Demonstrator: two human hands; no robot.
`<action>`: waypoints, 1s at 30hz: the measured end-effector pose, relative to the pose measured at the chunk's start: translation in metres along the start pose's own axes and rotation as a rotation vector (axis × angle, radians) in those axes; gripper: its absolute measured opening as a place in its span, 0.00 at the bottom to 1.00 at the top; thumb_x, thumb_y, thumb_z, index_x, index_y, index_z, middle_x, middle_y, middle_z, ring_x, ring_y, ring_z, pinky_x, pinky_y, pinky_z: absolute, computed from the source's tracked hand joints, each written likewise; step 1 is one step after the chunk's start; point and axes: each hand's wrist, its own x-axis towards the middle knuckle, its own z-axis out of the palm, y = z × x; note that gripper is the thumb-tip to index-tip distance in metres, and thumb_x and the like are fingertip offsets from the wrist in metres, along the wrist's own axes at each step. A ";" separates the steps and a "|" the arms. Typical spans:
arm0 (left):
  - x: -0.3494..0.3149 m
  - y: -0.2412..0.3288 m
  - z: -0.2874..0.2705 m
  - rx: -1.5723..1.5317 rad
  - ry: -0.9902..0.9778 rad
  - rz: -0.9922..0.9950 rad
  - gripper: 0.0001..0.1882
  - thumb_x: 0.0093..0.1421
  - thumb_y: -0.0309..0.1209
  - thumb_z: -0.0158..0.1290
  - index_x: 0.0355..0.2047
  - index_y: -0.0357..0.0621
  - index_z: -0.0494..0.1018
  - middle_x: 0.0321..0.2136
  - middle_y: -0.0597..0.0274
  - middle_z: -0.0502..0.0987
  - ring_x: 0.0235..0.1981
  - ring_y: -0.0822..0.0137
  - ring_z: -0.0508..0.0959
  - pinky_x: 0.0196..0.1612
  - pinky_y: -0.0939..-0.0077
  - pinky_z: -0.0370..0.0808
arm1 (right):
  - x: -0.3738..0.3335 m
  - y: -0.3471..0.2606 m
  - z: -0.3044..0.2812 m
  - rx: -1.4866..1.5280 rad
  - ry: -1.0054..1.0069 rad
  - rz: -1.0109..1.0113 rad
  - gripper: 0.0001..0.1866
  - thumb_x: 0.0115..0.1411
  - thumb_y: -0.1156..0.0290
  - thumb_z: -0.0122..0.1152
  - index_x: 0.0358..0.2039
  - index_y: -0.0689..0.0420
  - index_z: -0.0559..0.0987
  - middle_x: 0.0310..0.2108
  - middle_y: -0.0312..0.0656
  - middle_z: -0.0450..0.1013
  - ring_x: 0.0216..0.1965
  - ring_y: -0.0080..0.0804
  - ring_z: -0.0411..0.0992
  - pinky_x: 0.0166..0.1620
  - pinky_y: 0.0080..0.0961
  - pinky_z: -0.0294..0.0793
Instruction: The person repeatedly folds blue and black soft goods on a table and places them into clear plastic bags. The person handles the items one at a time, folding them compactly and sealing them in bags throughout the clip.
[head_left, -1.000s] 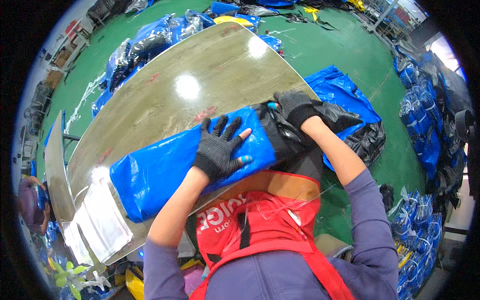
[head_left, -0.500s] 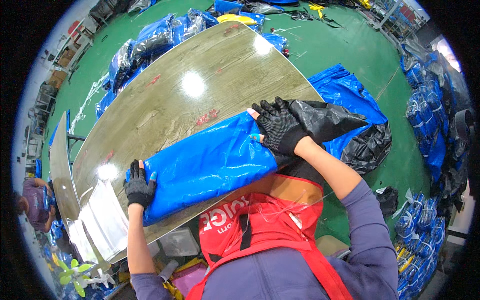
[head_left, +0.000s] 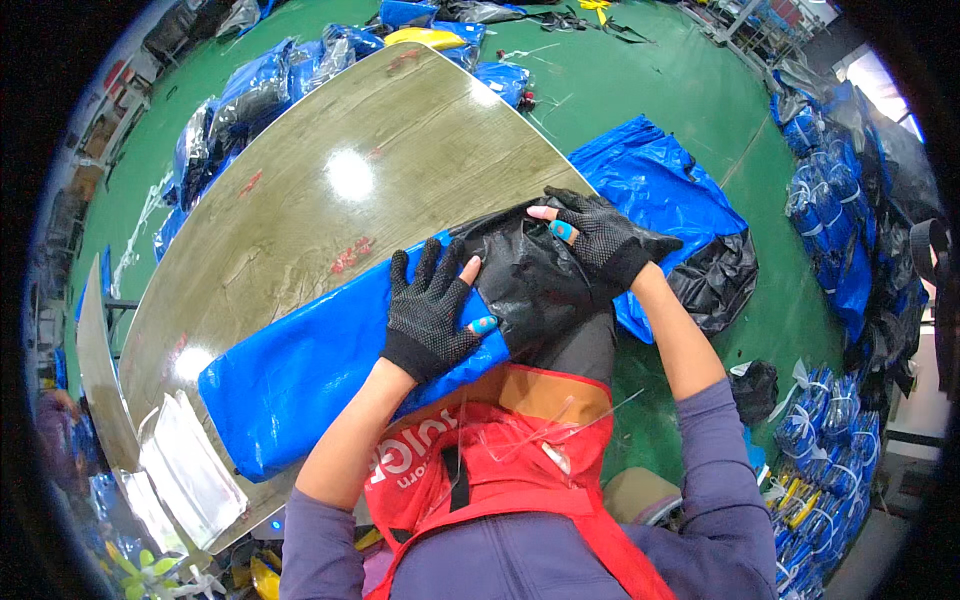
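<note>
Left hand shifted from the left end of the blue sheet to its right half; right hand moved outward over the black section, now more widely exposed.
Blue sheet: folded, laid along the near edge of the wood-patterned tabletop, black section adjoining at right. Left hand: gloved, pressed flat, fingers spread, nothing grasped. Right hand: gloved, rested on the black section; whether material is pinched cannot be told. Clear bags: beyond the tabletop, filled with blue and black material, contents blurred by glare, partly hidden by its edge. Tied blue bundles: at right, partly cut off by the dark rim.
</note>
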 end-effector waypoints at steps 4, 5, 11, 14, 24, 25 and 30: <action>0.026 0.014 0.008 -0.067 0.066 -0.016 0.44 0.53 0.58 0.51 0.60 0.36 0.60 0.62 0.42 0.57 0.65 0.45 0.54 0.66 0.42 0.41 | -0.002 0.023 0.029 0.141 0.120 -0.056 0.21 0.64 0.57 0.44 0.56 0.41 0.72 0.58 0.50 0.65 0.58 0.50 0.64 0.62 0.42 0.57; 0.032 0.020 0.012 -0.080 0.087 0.023 0.45 0.53 0.58 0.51 0.60 0.33 0.60 0.62 0.41 0.58 0.65 0.44 0.54 0.66 0.44 0.42 | -0.012 0.027 0.034 0.038 0.210 0.020 0.22 0.63 0.55 0.46 0.56 0.44 0.72 0.57 0.52 0.66 0.57 0.51 0.64 0.62 0.43 0.56; 0.042 0.031 0.010 -0.071 -0.025 -0.090 0.44 0.53 0.55 0.52 0.61 0.34 0.58 0.62 0.38 0.56 0.65 0.41 0.52 0.67 0.50 0.44 | -0.076 0.015 0.047 0.631 1.389 0.700 0.21 0.56 0.63 0.65 0.46 0.61 0.75 0.45 0.46 0.75 0.40 0.34 0.73 0.47 0.34 0.71; 0.041 0.030 0.011 -0.094 0.038 -0.043 0.44 0.53 0.55 0.53 0.61 0.35 0.58 0.62 0.38 0.55 0.65 0.41 0.52 0.67 0.50 0.43 | -0.069 -0.035 0.047 1.133 0.954 0.600 0.28 0.55 0.66 0.67 0.55 0.59 0.71 0.50 0.43 0.73 0.52 0.38 0.69 0.57 0.36 0.67; -0.007 0.046 -0.029 -0.115 -0.236 0.197 0.27 0.61 0.46 0.49 0.52 0.38 0.70 0.49 0.44 0.72 0.55 0.50 0.68 0.63 0.62 0.56 | 0.000 -0.181 0.031 0.170 0.410 -0.301 0.30 0.49 0.60 0.61 0.55 0.48 0.70 0.55 0.58 0.63 0.59 0.61 0.59 0.63 0.55 0.51; -0.024 0.046 -0.049 -0.250 -0.325 0.272 0.25 0.62 0.44 0.49 0.51 0.38 0.71 0.47 0.44 0.74 0.54 0.51 0.70 0.62 0.64 0.58 | -0.001 -0.183 0.032 0.133 0.381 -0.337 0.32 0.49 0.59 0.61 0.57 0.47 0.69 0.57 0.58 0.62 0.60 0.61 0.57 0.64 0.55 0.49; -0.087 0.008 -0.097 -0.221 0.038 0.085 0.30 0.56 0.48 0.50 0.52 0.39 0.70 0.45 0.45 0.75 0.57 0.50 0.68 0.65 0.49 0.50 | -0.004 -0.188 0.046 -0.041 0.280 -0.303 0.37 0.52 0.52 0.57 0.62 0.51 0.62 0.60 0.60 0.57 0.62 0.60 0.53 0.64 0.56 0.44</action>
